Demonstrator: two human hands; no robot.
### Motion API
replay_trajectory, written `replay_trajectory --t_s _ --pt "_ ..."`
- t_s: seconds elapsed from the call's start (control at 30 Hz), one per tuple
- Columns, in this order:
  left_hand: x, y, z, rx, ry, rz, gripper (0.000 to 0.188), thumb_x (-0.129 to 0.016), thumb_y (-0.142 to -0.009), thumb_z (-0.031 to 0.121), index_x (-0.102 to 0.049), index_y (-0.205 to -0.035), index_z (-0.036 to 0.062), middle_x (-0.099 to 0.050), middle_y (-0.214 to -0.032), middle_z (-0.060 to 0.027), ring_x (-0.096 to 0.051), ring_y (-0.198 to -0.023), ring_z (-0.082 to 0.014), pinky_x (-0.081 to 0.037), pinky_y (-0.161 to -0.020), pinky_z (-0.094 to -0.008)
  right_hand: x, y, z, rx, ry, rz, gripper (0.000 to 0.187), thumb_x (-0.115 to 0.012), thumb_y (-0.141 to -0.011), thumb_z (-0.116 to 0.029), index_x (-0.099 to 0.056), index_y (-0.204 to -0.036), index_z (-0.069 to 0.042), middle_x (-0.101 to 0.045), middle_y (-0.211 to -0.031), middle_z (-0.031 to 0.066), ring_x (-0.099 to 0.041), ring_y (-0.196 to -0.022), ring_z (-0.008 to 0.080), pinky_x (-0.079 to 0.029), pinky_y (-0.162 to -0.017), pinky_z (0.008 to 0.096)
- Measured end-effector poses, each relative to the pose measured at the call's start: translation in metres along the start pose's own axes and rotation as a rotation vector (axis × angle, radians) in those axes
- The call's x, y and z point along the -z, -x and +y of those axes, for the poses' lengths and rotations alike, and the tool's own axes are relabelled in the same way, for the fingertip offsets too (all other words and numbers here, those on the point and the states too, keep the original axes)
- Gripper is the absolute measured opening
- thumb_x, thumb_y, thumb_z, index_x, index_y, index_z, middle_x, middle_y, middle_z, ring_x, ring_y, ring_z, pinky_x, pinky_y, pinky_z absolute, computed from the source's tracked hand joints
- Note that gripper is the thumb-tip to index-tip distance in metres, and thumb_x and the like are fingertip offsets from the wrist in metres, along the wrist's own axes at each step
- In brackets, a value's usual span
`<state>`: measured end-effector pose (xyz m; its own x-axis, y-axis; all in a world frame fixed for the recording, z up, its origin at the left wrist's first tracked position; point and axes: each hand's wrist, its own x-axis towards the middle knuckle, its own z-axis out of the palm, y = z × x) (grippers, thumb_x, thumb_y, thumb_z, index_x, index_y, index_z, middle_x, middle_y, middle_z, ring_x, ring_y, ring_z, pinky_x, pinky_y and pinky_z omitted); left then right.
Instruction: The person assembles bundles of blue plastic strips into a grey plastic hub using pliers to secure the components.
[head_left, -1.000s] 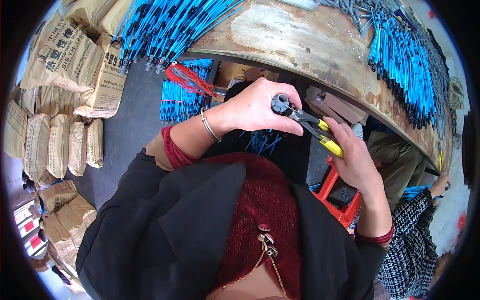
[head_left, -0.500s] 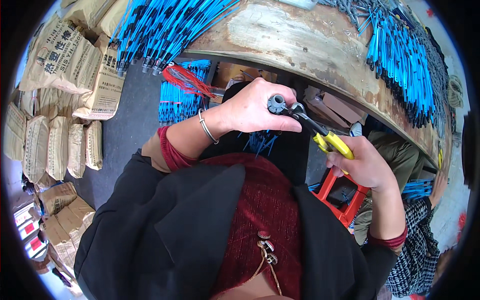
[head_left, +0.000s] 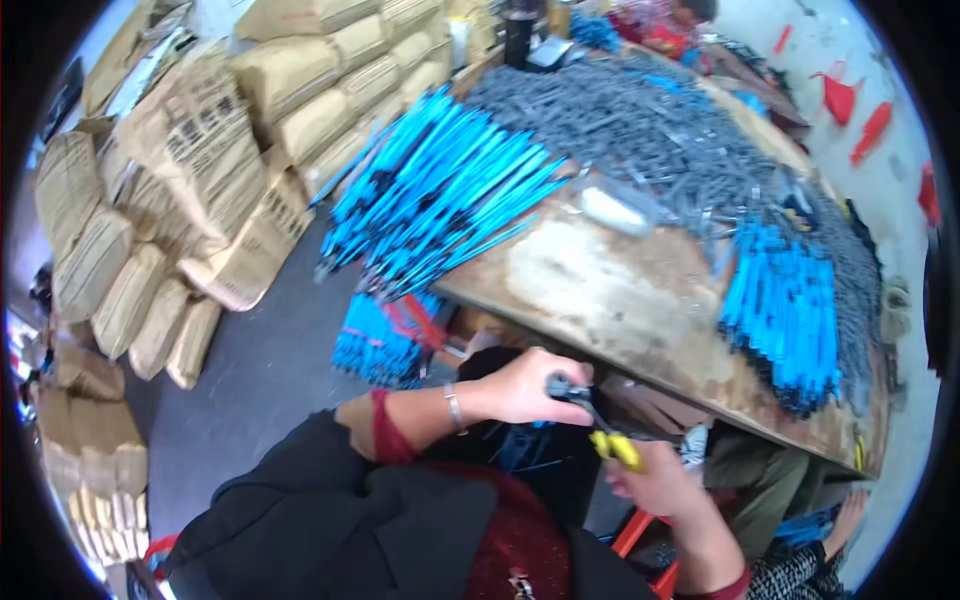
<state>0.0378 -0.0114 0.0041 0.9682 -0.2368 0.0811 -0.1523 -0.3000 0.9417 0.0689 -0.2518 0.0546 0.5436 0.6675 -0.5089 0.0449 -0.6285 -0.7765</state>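
My left hand (head_left: 515, 388) is closed round a dark grey ribbed cylindrical part (head_left: 563, 386), held in front of the table's near edge. My right hand (head_left: 660, 480) grips yellow-handled pliers (head_left: 620, 451), angled up toward the left hand. The metal jaws meet the grey part or lie close beside it; blur hides whether they bite on it. Behind my hands, on the wooden table (head_left: 560, 265), lies a wide pile of blue rods (head_left: 450, 190) with black fittings. A second pile of blue rods (head_left: 785, 310) rests at the table's right.
Grey plastic parts (head_left: 640, 125) are heaped across the table's far side, near a whitish container (head_left: 618, 208). More blue bundles (head_left: 375, 345) sit low at left, beside brown paper sacks (head_left: 200, 150). A red stool (head_left: 640, 535) and another person's hand (head_left: 850, 515) are at lower right.
The view has tilted up and shifted, showing more of the table and the grey heap. Both hands appear lower and keep hold of the grey part and the pliers.
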Motion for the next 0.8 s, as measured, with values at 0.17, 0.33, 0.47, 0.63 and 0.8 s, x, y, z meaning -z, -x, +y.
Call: replay_trajectory --t_s 0.17,0.33,0.47,0.63,0.8 --pt "0.001 0.013 -0.007 -0.069 0.085 0.097 0.026 -0.078 -0.065 0.015 -0.063 -0.082 0.0023 -0.063 -0.073 -0.0058 -0.058 -0.067 -0.0116 -0.047 -0.065 -0.0262 -0.045 -0.023 0.026 0.195 0.206 0.251 0.024 -0.06 -0.081 -0.012 -0.056 -0.103 -0.003 -0.059 -0.072 0.0068 -0.059 -0.071 0.0171 -0.047 -0.065 0.0324" --pt "0.009 0.005 -0.006 0.032 0.276 -0.032 0.036 -0.076 -0.062 0.006 -0.06 -0.095 0.0021 -0.061 -0.074 -0.0026 -0.057 -0.07 -0.0102 -0.047 -0.066 -0.026 -0.071 -0.056 0.049 0.456 -0.283 0.473 0.041 -0.068 -0.075 -0.017 -0.051 -0.109 -0.002 -0.057 -0.097 0.0051 -0.056 -0.091 0.0166 -0.044 -0.079 0.0303" --pt "-0.004 0.005 -0.002 -0.076 0.248 -0.067 0.042 -0.075 -0.062 0.004 -0.058 -0.101 0.0018 -0.061 -0.073 -0.0015 -0.056 -0.07 -0.0093 -0.046 -0.069 -0.0259 -0.103 -0.083 0.052 0.403 -0.622 0.365 0.056 -0.077 -0.066 -0.016 -0.047 -0.112 -0.003 -0.055 -0.107 0.0047 -0.053 -0.098 0.015 -0.042 -0.086 0.0299" --pt "-0.006 0.007 0.001 0.024 0.223 -0.063 0.041 -0.075 -0.063 0.005 -0.058 -0.1 0.0012 -0.061 -0.073 -0.0023 -0.057 -0.071 -0.0097 -0.046 -0.071 -0.026 -0.112 -0.079 0.038 0.373 -0.658 0.373 0.061 -0.078 -0.064 -0.016 -0.045 -0.114 -0.002 -0.055 -0.106 0.0053 -0.054 -0.097 0.0152 -0.043 -0.085 0.0291" --pt "0.002 0.01 -0.002 -0.103 0.18 -0.048 0.054 -0.078 -0.056 0.013 -0.056 -0.104 0.0003 -0.062 -0.078 -0.0045 -0.059 -0.075 -0.0128 -0.046 -0.076 -0.0283 -0.119 -0.084 0.037 0.398 -0.685 0.433 0.065 -0.076 -0.064 -0.023 -0.044 -0.117 -0.002 -0.052 -0.106 0.0028 -0.052 -0.096 0.0142 -0.042 -0.085 0.0304"
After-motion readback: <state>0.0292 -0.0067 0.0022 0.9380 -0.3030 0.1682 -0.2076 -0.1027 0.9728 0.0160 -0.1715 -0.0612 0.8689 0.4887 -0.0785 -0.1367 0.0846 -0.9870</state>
